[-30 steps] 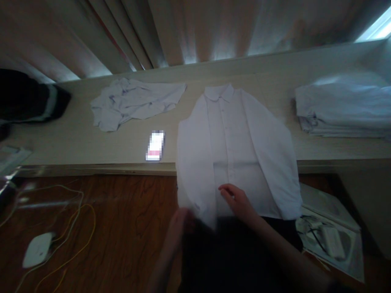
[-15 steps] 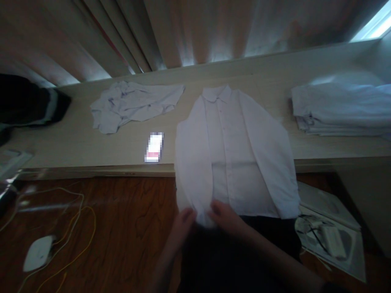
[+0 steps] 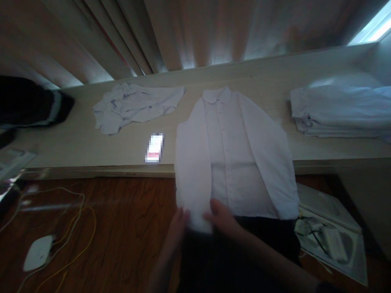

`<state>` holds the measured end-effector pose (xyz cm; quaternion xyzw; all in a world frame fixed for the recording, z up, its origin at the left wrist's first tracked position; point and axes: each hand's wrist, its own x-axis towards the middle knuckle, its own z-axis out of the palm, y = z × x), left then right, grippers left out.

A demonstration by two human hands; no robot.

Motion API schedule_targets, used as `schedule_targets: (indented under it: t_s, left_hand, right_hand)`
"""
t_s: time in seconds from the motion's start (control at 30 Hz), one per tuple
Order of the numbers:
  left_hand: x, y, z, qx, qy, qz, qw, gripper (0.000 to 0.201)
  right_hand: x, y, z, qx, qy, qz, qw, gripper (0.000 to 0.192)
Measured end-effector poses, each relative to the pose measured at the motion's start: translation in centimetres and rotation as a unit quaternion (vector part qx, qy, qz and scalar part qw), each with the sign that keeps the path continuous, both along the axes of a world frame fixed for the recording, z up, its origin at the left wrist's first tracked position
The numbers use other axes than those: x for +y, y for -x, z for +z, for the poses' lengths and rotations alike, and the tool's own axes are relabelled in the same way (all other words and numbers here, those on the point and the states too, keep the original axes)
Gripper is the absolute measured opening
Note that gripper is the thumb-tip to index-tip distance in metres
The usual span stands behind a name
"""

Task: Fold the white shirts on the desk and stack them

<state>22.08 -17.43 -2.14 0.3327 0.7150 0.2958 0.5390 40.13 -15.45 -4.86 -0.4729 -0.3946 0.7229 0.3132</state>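
A white long-sleeved shirt [image 3: 236,162] lies front up, its collar on the pale surface and its lower part hanging past the front edge over my lap. Its left-side sleeve [image 3: 195,175] runs straight down toward me, ending in a cuff between my hands. My left hand [image 3: 179,224] pinches the cuff's left edge. On the cuff's right edge, my right hand [image 3: 222,217] is closed with thumb and fingers on the cloth. The other sleeve [image 3: 270,162] slants down along the shirt's right side.
A lit phone [image 3: 154,147] and a crumpled white garment [image 3: 137,103] lie left of the shirt. Folded white clothes [image 3: 342,110] are stacked at right. A dark bag-like item [image 3: 27,101] sits far left. Below are a white device [image 3: 39,253], cables and an open box [image 3: 336,240].
My hands have moved slightly apart, the left one shifting leftward. The cuff, bunched before, is now spread wider and flatter between them.
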Motion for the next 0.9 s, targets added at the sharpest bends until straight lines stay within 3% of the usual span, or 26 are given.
schedule_targets:
  t_s: [0.1, 0.23, 0.47, 0.57, 0.77, 0.9]
  left_hand:
    - [0.0, 0.0, 0.1, -0.051, 0.043, -0.02, 0.998, 0.045]
    - [-0.1, 0.3, -0.3, -0.046, 0.044, 0.007, 0.998, 0.046]
    - [-0.2, 0.9, -0.4, 0.043, 0.016, 0.026, 0.999, 0.041]
    - [0.1, 0.6, 0.3, 0.052, 0.015, 0.047, 0.997, 0.035]
    - [0.6, -0.8, 1.9, -0.044, 0.04, 0.041, 0.997, 0.04]
    - [0.6, -0.7, 2.6, -0.038, 0.049, 0.019, 0.998, 0.048]
  right_hand:
    - [-0.1, 0.2, 0.1, 0.059, 0.059, -0.001, 0.996, 0.055]
    - [-0.3, -0.1, 0.2, 0.074, 0.083, 0.07, 0.991, 0.038]
    - [0.3, 0.0, -0.4, -0.032, 0.099, 0.045, 0.994, 0.029]
    - [0.8, 0.0, 0.1, -0.005, 0.068, 0.048, 0.997, 0.027]
    - [1.0, -1.1, 2.2, -0.014, -0.06, 0.098, 0.993, 0.049]
    - [0.8, -3.4, 4.0, -0.053, -0.079, 0.154, 0.984, 0.04]
